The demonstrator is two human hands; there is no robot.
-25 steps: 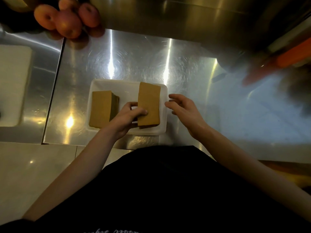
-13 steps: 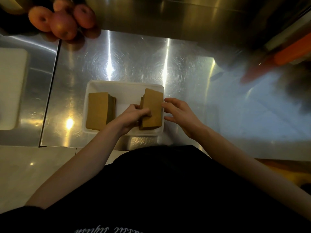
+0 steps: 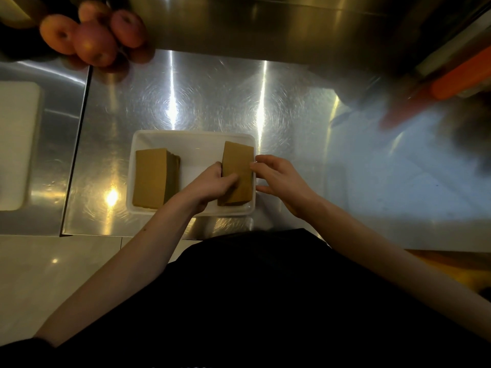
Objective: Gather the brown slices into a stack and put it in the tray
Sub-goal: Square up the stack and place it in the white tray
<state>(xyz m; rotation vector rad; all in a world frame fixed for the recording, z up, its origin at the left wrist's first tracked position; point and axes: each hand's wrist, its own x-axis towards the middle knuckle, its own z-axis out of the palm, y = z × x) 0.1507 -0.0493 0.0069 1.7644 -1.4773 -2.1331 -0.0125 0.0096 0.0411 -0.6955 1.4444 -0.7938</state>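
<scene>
Spanning most of the view is a steel counter [image 3: 212, 102], and on it, right under both hands, sits the white tray [image 3: 194, 139]. Two brown piles are inside it: a left stack [image 3: 151, 179] lying flat well off to the outer side of the left hand [image 3: 210, 185], slices slightly fanned along its right edge, and a right stack [image 3: 237, 166] between the two hands. Right stack's long axis runs away from the person, near end at the tray's near wall, far end leaning a bit toward the left. Left hand is closed on this stack, thumb over the top face and fingers wrapped at its left edge, so it's grasping. Right hand [image 3: 281, 181] is open, fingers [image 3: 256, 166] spread and just touching or nearly touching the stack's right edge over the tray rim; can't tell if there's real contact. Stack looks down or almost down in the tray's right end. Judged step: squaring and seating the stack. Next move likely turns on pressing from both long sides at once, left hand already on, right hand a short reach inward. Risk: slices sliding lengthwise if squeezed unevenly. Apples [image 3: 93, 38] sit far ahead-left of the fingers, out of play.
</scene>
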